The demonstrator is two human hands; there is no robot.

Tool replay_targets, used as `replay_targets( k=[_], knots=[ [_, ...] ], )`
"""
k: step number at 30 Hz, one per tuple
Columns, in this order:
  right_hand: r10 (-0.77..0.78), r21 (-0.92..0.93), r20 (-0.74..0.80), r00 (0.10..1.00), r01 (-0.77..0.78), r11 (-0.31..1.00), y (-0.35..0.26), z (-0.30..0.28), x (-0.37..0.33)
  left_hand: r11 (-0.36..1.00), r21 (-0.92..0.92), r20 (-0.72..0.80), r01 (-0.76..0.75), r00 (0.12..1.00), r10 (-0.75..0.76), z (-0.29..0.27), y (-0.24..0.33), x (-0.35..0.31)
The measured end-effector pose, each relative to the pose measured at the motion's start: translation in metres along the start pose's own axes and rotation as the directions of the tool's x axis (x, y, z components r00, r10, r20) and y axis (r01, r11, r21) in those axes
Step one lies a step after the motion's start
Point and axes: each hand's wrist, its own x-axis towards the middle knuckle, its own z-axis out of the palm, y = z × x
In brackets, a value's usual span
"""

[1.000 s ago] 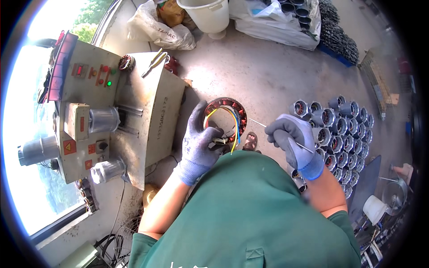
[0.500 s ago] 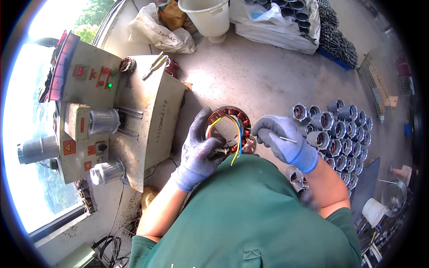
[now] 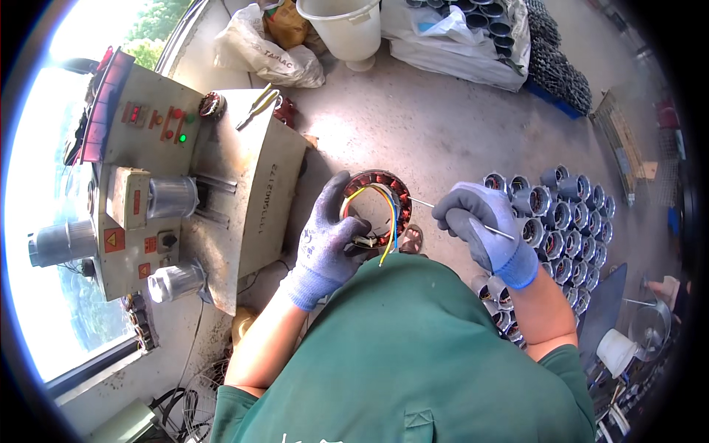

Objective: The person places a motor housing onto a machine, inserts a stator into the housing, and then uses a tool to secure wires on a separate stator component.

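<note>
My gloved left hand grips the left side of a ring-shaped motor stator with reddish-brown copper windings. Yellow, blue and red lead wires curve across its open centre and hang toward me. In my closed right hand, also gloved, is a thin metal rod. Its tip points left at the stator's right rim, close to or touching it; I cannot tell which. The rod's other end sticks out behind the fingers.
On the left stands a metal machine cabinet with a button panel; pliers lie on top. Many grey motor housings stand in rows on the floor at right. A white bucket, a sack and a fan are farther off.
My right hand has shifted slightly right and down, and the rod's front end now shows, reaching toward the stator. My left hand keeps hold of the stator, which has barely moved.
</note>
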Motion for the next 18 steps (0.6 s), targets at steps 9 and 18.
replay_targets(
  k=[9,18],
  knots=[
    [0.046,-0.186,0.102,0.994,-0.026,0.982,0.004,0.003,0.012,0.991,0.035,0.031,-0.127,0.991,0.126,0.001,0.001,-0.002],
    [-0.304,-0.414,0.133,0.944,0.331,0.848,0.043,0.018,0.018,0.997,0.003,0.129,-0.077,0.989,0.076,-0.002,0.01,0.0]
  ],
)
